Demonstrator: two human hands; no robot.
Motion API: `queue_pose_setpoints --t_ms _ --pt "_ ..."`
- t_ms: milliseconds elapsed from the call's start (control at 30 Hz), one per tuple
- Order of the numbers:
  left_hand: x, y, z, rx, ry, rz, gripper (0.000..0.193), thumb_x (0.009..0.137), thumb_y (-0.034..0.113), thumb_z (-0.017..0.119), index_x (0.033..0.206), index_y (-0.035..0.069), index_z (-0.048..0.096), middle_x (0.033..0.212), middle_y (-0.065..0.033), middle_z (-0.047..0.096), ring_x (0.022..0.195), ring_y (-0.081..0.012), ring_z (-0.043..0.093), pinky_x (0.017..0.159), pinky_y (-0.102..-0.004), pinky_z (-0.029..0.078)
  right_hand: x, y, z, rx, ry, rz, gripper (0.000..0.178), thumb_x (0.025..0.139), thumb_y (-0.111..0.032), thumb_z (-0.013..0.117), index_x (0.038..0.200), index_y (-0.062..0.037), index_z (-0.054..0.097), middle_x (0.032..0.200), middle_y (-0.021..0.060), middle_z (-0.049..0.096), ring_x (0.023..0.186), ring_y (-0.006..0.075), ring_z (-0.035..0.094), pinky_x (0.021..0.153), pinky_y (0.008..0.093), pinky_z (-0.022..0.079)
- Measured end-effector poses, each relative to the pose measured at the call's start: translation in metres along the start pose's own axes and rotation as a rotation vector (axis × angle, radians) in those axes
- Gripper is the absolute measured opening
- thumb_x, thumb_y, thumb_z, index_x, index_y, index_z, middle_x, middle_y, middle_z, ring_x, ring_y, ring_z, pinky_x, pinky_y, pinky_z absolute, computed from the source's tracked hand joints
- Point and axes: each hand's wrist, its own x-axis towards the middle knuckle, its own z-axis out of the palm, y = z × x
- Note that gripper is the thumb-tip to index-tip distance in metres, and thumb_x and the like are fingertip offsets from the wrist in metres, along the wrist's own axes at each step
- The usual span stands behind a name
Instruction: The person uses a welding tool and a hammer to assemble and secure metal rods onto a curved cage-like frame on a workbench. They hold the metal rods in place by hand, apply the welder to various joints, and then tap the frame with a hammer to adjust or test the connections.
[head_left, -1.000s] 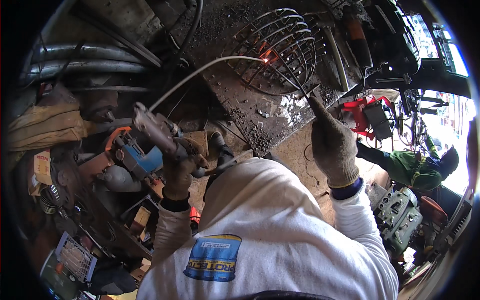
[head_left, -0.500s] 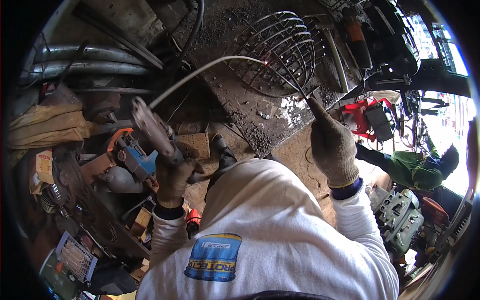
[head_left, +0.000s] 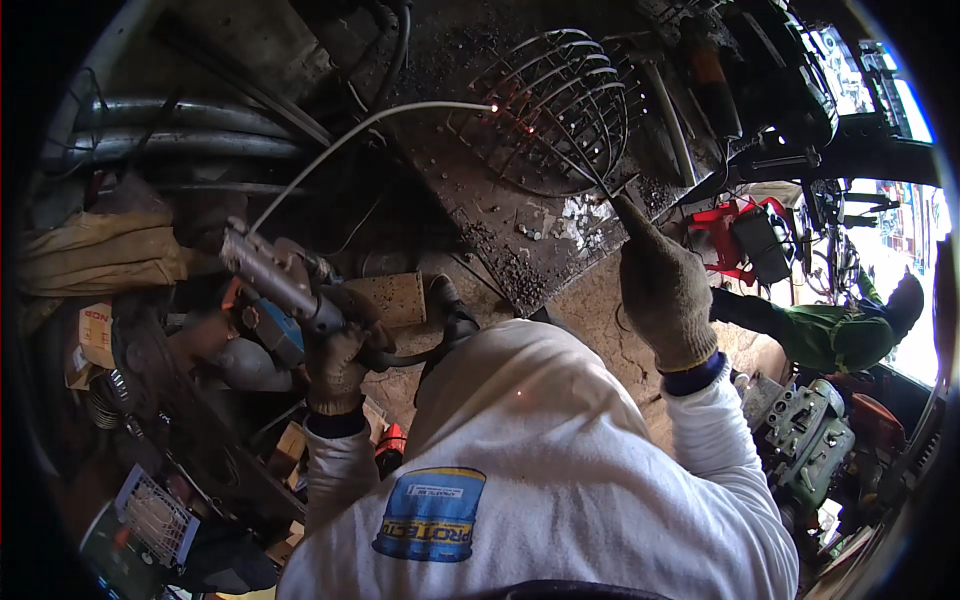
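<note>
My gloved left hand (head_left: 336,372) is closed round a welding electrode holder (head_left: 272,280). From its jaw a long, curved welding rod (head_left: 350,138) arches over to the rounded metal cage (head_left: 598,88), its tip glowing white-orange near the cage's left side. A small red-hot spot shows on the bars just right of that tip. My gloved right hand (head_left: 664,300) grips a thin metal rod (head_left: 588,170), which reaches up onto the cage bars; whether its far end touches them I cannot tell. The cage rests on a dark metal worktable (head_left: 480,205).
Dark debris litters the table, and a bar (head_left: 672,125) lies right of the cage. A red plastic stool (head_left: 716,240) stands at right, near a person in green (head_left: 835,335). Metal pipes (head_left: 190,125) run along the left. A green machine (head_left: 808,430) sits lower right.
The welding rod's tip has moved left, off the hot spot on the cage. My left hand and the holder have swung slightly left; my right hand stays almost still.
</note>
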Motion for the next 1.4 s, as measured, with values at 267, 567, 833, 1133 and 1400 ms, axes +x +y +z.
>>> queue_pose_setpoints --t_ms 267,567,833,1133,1400 --pt "-0.001 -0.013 0.003 0.174 -0.001 -0.071 0.033 0.080 -0.006 0.070 0.108 0.004 0.055 0.097 -0.0152 0.067 0.072 -0.0249 0.071 0.063 -0.0377 0.064 -0.002 0.000 -0.003 -0.010 -0.016 0.012 0.051 0.096 -0.004 0.057 0.146 -0.0155 0.059 0.081 0.0202 0.066 0.071 0.0360 0.066 0.065 0.0445 0.052" --pt "0.006 -0.030 0.005 0.078 0.016 -0.032 0.036 0.078 -0.012 0.066 0.111 0.000 0.056 0.096 -0.0155 0.068 0.071 -0.0258 0.072 0.063 -0.0381 0.063 -0.002 0.000 -0.001 0.007 -0.005 0.012 0.051 0.096 -0.005 0.058 0.147 -0.0150 0.059 0.075 0.0171 0.061 0.065 0.0314 0.062 0.063 0.0418 0.050" --pt "0.009 -0.026 0.007 0.173 0.059 -0.132 0.034 0.077 -0.014 0.064 0.108 -0.002 0.057 0.094 -0.0147 0.067 0.073 -0.0259 0.072 0.064 -0.0377 0.063 -0.002 0.001 -0.002 0.032 -0.009 0.011 0.053 0.096 -0.005 0.057 0.148 -0.0171 0.058 0.072 0.0152 0.058 0.062 0.0276 0.060 0.061 0.0400 0.049" --pt "0.011 -0.035 -0.003 0.259 0.042 -0.134 0.033 0.078 -0.004 0.067 0.110 -0.002 0.059 0.094 -0.0133 0.068 0.072 -0.0249 0.072 0.065 -0.0368 0.063 -0.002 0.002 0.000 0.012 -0.003 0.001 0.051 0.097 -0.005 0.057 0.147 -0.0152 0.058 0.074 0.0168 0.060 0.064 0.0305 0.061 0.062 0.0415 0.049" --pt "0.011 -0.032 -0.006 0.228 0.023 -0.136 0.034 0.077 -0.001 0.070 0.109 -0.001 0.060 0.092 -0.0126 0.069 0.071 -0.0237 0.072 0.065 -0.0354 0.062 -0.002 0.001 -0.001 0.041 0.000 0.012 0.051 0.097 -0.004 0.057 0.146 -0.0145 0.059 0.076 0.0177 0.062 0.065 0.0302 0.063 0.063 0.0412 0.050"
